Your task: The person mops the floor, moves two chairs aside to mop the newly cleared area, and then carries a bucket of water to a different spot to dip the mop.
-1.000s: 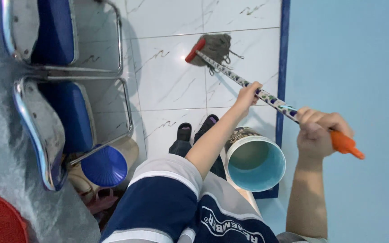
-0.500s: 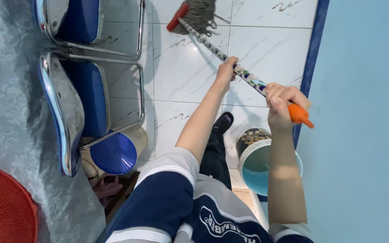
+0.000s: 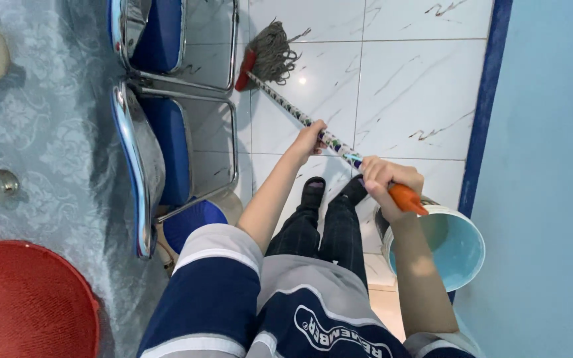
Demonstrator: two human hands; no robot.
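I hold a mop with both hands. My left hand (image 3: 310,138) grips the patterned mop handle (image 3: 280,101) partway down. My right hand (image 3: 384,179) is closed around the handle's upper end, just below its orange cap (image 3: 407,198). The grey string mop head (image 3: 272,53), with a red clamp, rests on the white marbled floor tiles (image 3: 406,93) close to the legs of the nearer blue chair. My two feet in dark sandals (image 3: 331,191) stand on the tiles below the handle.
A pale blue bucket (image 3: 460,246) stands by my right side against the blue wall (image 3: 552,166). Two blue chairs with chrome frames (image 3: 160,146) line a table with a patterned cloth (image 3: 48,146). A red basket (image 3: 24,301) sits on it. A blue bin (image 3: 190,219) stands under the chair.
The mop head has swept left across the tiles toward the chairs. Both hands moved left with the handle, and my view shifted so more of the table shows.
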